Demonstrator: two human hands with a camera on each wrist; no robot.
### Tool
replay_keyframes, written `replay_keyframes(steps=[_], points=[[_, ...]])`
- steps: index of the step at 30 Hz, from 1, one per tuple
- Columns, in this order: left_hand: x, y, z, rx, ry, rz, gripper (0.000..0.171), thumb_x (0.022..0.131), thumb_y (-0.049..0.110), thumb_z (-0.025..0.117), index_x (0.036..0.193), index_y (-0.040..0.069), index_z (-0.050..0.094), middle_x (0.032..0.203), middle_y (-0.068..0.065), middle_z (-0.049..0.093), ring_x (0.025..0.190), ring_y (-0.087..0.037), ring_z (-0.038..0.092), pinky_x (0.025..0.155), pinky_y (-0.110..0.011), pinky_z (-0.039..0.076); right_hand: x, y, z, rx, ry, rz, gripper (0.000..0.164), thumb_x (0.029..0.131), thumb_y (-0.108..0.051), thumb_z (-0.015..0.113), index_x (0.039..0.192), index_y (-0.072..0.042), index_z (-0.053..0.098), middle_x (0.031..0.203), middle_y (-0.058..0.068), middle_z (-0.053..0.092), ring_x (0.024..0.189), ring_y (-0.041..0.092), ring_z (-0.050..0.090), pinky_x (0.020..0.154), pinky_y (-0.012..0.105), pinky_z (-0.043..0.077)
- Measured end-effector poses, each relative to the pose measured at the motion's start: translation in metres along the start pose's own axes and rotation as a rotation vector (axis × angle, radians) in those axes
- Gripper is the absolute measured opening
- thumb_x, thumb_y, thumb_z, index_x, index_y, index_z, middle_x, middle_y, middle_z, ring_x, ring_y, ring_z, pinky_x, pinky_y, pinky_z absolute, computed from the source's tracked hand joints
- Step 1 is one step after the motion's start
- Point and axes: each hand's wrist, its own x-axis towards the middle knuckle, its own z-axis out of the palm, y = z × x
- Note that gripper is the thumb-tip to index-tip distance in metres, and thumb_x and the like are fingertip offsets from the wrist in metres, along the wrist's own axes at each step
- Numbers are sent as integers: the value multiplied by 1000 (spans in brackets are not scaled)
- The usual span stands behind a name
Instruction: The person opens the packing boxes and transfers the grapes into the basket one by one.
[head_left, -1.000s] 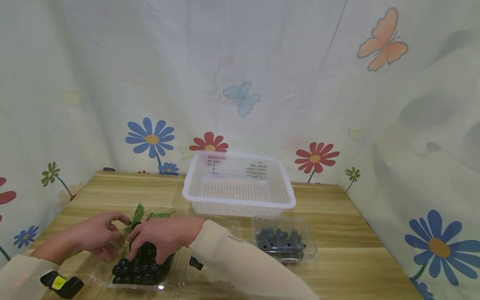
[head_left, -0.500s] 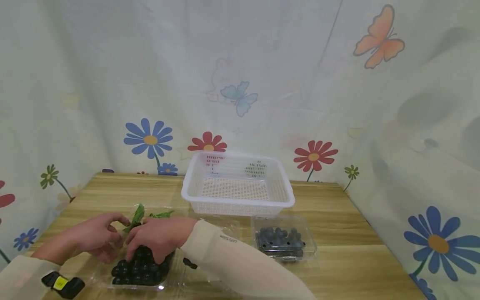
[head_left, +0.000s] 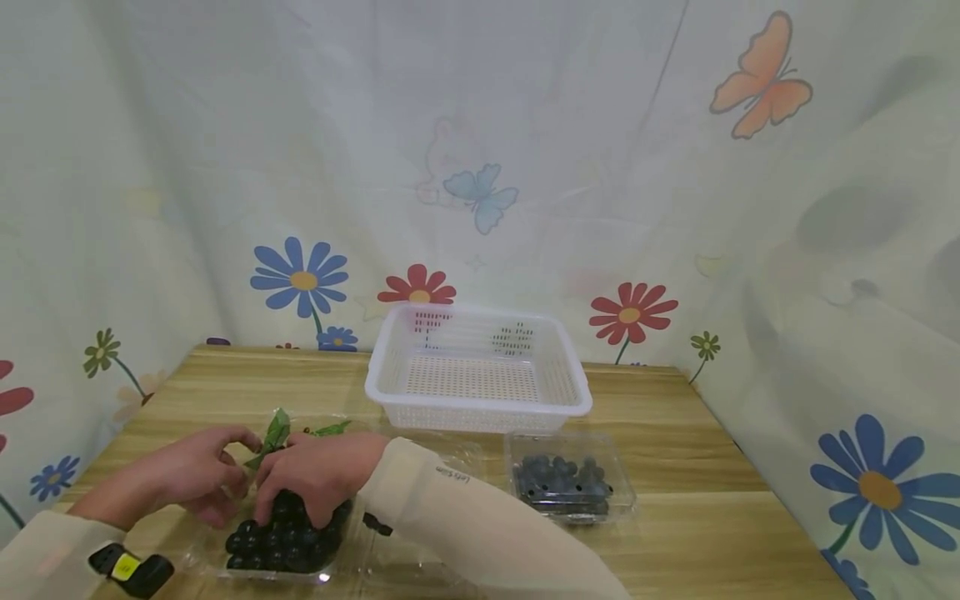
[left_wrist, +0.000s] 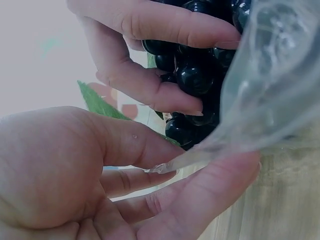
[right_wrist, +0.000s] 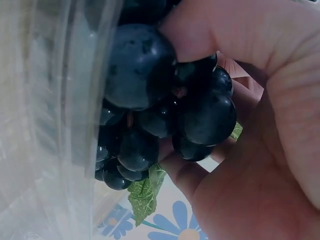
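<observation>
A bunch of dark grapes (head_left: 281, 537) with green leaves (head_left: 276, 431) at its far end lies in a clear plastic box (head_left: 324, 576) at the front left. My right hand (head_left: 322, 471) reaches over the bunch, thumb and fingers curled round grapes, as the right wrist view also shows. On the box's left side, my left hand (head_left: 198, 471) pinches the thin plastic edge (left_wrist: 200, 155) between thumb and finger, seen close up in the left wrist view. A leaf stands right by the left fingertips. My right palm hides part of the bunch.
A white perforated basket (head_left: 480, 410) stands at the back middle of the wooden table (head_left: 675, 467). In front of its right side is a closed clear box (head_left: 570, 479) of dark round fruit. Clear plastic (head_left: 405, 558) lies under my right forearm. A flowered curtain surrounds the table.
My right hand and sleeve have shifted slightly left over the grapes. The left hand keeps its place at the box edge.
</observation>
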Motion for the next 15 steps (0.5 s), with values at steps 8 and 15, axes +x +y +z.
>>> replay_keyframes(steps=[8, 15], points=[[1, 0, -1, 13, -5, 12, 54, 94, -3, 52, 144, -9, 31, 96, -16, 69, 76, -29, 73, 64, -43, 65, 3, 5, 2, -37, 0, -77, 56, 87, -14, 80, 135, -36, 63, 146, -23, 46, 127, -13, 37, 120, 16, 13], [-1, 1, 1, 24, 2, 13, 55, 93, -4, 53, 143, -8, 30, 93, -15, 69, 73, -28, 73, 63, -42, 64, 4, 8, 2, -29, 19, -106, 49, 84, -16, 83, 127, -34, 66, 140, -22, 50, 128, -11, 37, 117, 16, 16]])
